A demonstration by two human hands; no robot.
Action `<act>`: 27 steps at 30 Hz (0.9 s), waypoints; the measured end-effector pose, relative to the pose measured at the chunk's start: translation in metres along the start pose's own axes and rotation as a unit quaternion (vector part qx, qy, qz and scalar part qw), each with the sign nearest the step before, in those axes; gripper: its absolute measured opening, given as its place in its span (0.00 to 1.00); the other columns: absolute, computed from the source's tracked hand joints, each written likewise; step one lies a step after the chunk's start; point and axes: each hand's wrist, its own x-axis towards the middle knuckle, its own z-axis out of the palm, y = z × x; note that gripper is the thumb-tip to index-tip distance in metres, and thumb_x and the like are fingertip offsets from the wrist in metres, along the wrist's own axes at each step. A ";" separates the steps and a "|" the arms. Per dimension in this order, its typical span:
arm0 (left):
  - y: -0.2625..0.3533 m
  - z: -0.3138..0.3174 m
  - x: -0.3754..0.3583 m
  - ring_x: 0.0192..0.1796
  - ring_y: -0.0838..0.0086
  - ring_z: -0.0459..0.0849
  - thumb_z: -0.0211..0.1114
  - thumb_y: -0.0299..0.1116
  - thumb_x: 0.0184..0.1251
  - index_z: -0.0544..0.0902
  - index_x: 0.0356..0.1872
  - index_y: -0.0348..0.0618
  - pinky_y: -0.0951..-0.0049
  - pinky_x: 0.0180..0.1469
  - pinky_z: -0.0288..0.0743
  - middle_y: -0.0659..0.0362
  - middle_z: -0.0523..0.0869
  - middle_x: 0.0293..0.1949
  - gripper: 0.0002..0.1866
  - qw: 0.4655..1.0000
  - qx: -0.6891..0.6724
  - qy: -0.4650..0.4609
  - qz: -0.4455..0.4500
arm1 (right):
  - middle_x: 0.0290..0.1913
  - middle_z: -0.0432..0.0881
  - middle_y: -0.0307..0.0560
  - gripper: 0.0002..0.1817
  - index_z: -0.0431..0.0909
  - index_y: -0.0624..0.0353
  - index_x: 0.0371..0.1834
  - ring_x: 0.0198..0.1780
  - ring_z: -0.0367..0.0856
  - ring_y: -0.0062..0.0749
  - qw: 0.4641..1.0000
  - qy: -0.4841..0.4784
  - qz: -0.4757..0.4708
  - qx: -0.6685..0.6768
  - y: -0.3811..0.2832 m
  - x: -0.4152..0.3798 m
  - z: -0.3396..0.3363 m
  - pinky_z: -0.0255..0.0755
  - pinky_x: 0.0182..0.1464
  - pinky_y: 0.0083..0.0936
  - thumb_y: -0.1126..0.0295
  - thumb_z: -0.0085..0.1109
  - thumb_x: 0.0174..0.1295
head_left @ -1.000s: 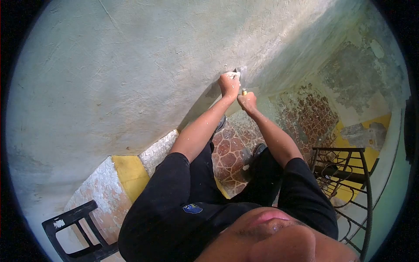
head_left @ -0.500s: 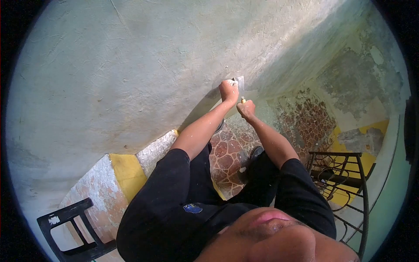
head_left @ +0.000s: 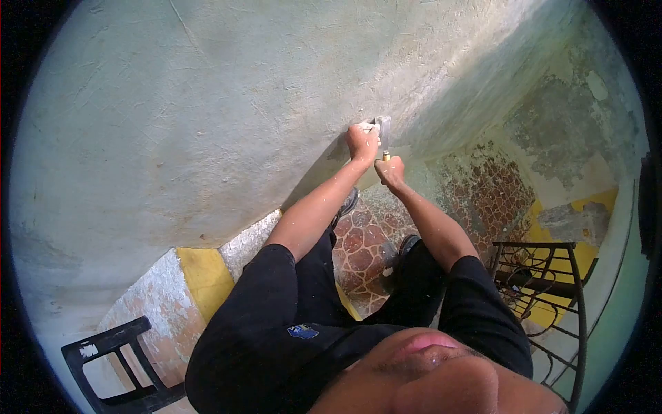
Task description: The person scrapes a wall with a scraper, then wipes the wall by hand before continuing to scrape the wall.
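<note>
My right hand [head_left: 391, 172] is closed around the yellow handle of a putty knife [head_left: 386, 157]. A flat grey metal blade [head_left: 385, 125] stands just above that handle, close against the pale plastered wall [head_left: 262, 103]. Just left of the blade, my left hand [head_left: 361, 141] is closed, its fingertips right at the blade's edge. White paste is smeared over its fingers, and I cannot tell what they hold. Small white specks dot both forearms.
Below are brown stone-patterned floor tiles [head_left: 358, 241] and my shoes. A white and yellow painted ledge [head_left: 205, 276] runs along the wall's foot. A black plastic chair [head_left: 127, 372] is at lower left, a dark metal rack [head_left: 545, 290] at right. The far wall [head_left: 558, 127] has peeling patches.
The blade and my left hand have shifted very slightly up and right along the wall. My right hand keeps its grip on the yellow handle. The view has tilted a little.
</note>
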 end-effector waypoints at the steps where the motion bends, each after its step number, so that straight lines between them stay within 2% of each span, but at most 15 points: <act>1: -0.003 0.001 -0.002 0.25 0.74 0.88 0.69 0.24 0.63 0.87 0.29 0.30 0.72 0.26 0.84 0.54 0.89 0.24 0.06 0.999 -0.030 0.004 -0.015 | 0.34 0.86 0.66 0.17 0.80 0.75 0.31 0.33 0.88 0.52 1.000 0.000 0.003 0.001 0.003 0.002 0.003 0.79 0.36 0.43 0.66 0.57 0.51; 3: -0.006 0.005 -0.002 0.25 0.74 0.89 0.69 0.24 0.63 0.87 0.29 0.30 0.72 0.26 0.84 0.54 0.89 0.25 0.06 0.997 -0.065 0.012 -0.030 | 0.36 0.86 0.69 0.19 0.81 0.77 0.33 0.38 0.88 0.58 1.000 0.008 -0.008 -0.024 0.008 0.010 0.004 0.79 0.42 0.45 0.65 0.59 0.50; 4: -0.012 0.008 -0.003 0.23 0.71 0.87 0.69 0.27 0.62 0.86 0.24 0.32 0.68 0.28 0.81 0.53 0.87 0.20 0.09 0.998 -0.053 0.022 -0.041 | 0.36 0.86 0.69 0.19 0.81 0.77 0.33 0.38 0.88 0.58 1.000 0.006 -0.008 -0.026 0.011 0.008 0.003 0.79 0.42 0.45 0.65 0.59 0.50; 6: -0.026 0.011 -0.004 0.20 0.68 0.86 0.68 0.30 0.60 0.86 0.20 0.34 0.64 0.30 0.77 0.53 0.85 0.16 0.12 0.997 -0.042 0.035 -0.052 | 0.27 0.84 0.58 0.16 0.79 0.74 0.26 0.25 0.86 0.42 0.999 -0.031 0.000 -0.044 0.019 0.002 -0.001 0.77 0.27 0.38 0.65 0.61 0.54; 9: -0.009 0.006 -0.005 0.21 0.71 0.86 0.68 0.27 0.61 0.86 0.22 0.32 0.67 0.28 0.79 0.55 0.86 0.18 0.10 0.998 -0.027 0.029 -0.046 | 0.28 0.85 0.60 0.17 0.80 0.74 0.27 0.26 0.87 0.43 0.996 0.043 -0.052 -0.051 0.009 0.005 -0.005 0.78 0.29 0.39 0.65 0.61 0.54; 11: 0.003 0.002 -0.008 0.27 0.68 0.90 0.65 0.20 0.65 0.84 0.33 0.25 0.70 0.27 0.87 0.50 0.88 0.27 0.05 0.981 -0.173 0.006 -0.085 | 0.28 0.85 0.60 0.17 0.80 0.74 0.27 0.26 0.87 0.44 0.996 0.043 -0.055 -0.051 0.004 0.004 -0.013 0.78 0.30 0.40 0.64 0.61 0.54; 14: 0.012 0.002 -0.011 0.28 0.64 0.91 0.63 0.19 0.66 0.83 0.34 0.23 0.68 0.29 0.88 0.48 0.88 0.30 0.05 0.977 -0.186 -0.001 -0.104 | 0.27 0.85 0.60 0.17 0.80 0.74 0.27 0.26 0.87 0.44 0.991 0.058 -0.084 -0.086 0.006 -0.001 -0.030 0.79 0.31 0.40 0.64 0.62 0.54; 16: 0.009 0.000 -0.010 0.26 0.67 0.90 0.65 0.20 0.63 0.85 0.33 0.25 0.69 0.26 0.87 0.50 0.88 0.28 0.05 0.976 -0.195 -0.012 -0.099 | 0.27 0.85 0.60 0.17 0.80 0.74 0.27 0.26 0.87 0.45 0.984 0.077 -0.115 -0.113 0.003 -0.006 -0.038 0.79 0.31 0.41 0.64 0.62 0.54; 19: -0.019 -0.004 0.000 0.25 0.68 0.90 0.67 0.20 0.60 0.86 0.35 0.27 0.69 0.24 0.87 0.52 0.89 0.26 0.05 0.974 -0.203 -0.031 -0.091 | 0.24 0.84 0.57 0.19 0.80 0.72 0.25 0.23 0.86 0.44 0.993 -0.057 -0.070 -0.072 -0.005 -0.026 -0.040 0.79 0.27 0.39 0.61 0.64 0.56; 21: -0.023 -0.013 0.001 0.29 0.67 0.91 0.67 0.21 0.61 0.86 0.38 0.26 0.69 0.24 0.86 0.52 0.89 0.29 0.07 0.991 -0.106 0.004 -0.076 | 0.21 0.83 0.51 0.20 0.79 0.70 0.23 0.20 0.83 0.39 0.988 -0.051 -0.117 -0.090 -0.013 -0.040 -0.035 0.77 0.23 0.36 0.59 0.65 0.57; 22: -0.003 -0.025 -0.010 0.34 0.65 0.92 0.67 0.24 0.65 0.86 0.40 0.28 0.68 0.26 0.88 0.51 0.90 0.35 0.07 0.984 -0.146 -0.016 -0.098 | 0.21 0.82 0.50 0.20 0.78 0.68 0.22 0.19 0.82 0.37 0.986 -0.102 -0.104 -0.084 -0.023 -0.052 -0.037 0.77 0.22 0.35 0.59 0.64 0.58; 23: -0.001 -0.032 -0.012 0.34 0.65 0.92 0.67 0.24 0.65 0.86 0.40 0.28 0.68 0.26 0.88 0.51 0.90 0.35 0.07 0.985 -0.140 -0.018 -0.099 | 0.20 0.82 0.49 0.20 0.78 0.67 0.21 0.18 0.81 0.35 0.981 -0.154 -0.091 -0.077 -0.028 -0.061 -0.038 0.76 0.21 0.34 0.59 0.64 0.58; 25: 0.002 -0.049 -0.015 0.36 0.63 0.92 0.66 0.28 0.70 0.84 0.44 0.30 0.66 0.30 0.88 0.51 0.90 0.40 0.10 0.959 -0.234 -0.084 -0.139 | 0.21 0.81 0.46 0.18 0.79 0.64 0.22 0.19 0.80 0.31 0.979 -0.177 -0.083 -0.063 -0.041 -0.072 -0.040 0.72 0.19 0.30 0.59 0.64 0.59; 26: 0.022 -0.064 -0.027 0.41 0.62 0.92 0.60 0.33 0.77 0.81 0.52 0.33 0.63 0.38 0.88 0.51 0.89 0.45 0.13 0.948 -0.251 -0.131 -0.145 | 0.21 0.81 0.44 0.18 0.79 0.62 0.24 0.19 0.80 0.29 0.973 -0.212 -0.070 -0.049 -0.048 -0.073 -0.044 0.71 0.18 0.28 0.58 0.64 0.60; 27: 0.038 -0.077 -0.037 0.41 0.62 0.92 0.60 0.33 0.77 0.81 0.52 0.33 0.63 0.38 0.88 0.51 0.89 0.45 0.13 0.949 -0.246 -0.131 -0.146 | 0.21 0.80 0.42 0.17 0.80 0.61 0.26 0.19 0.79 0.27 0.967 -0.246 -0.059 -0.034 -0.054 -0.079 -0.048 0.69 0.18 0.27 0.56 0.64 0.61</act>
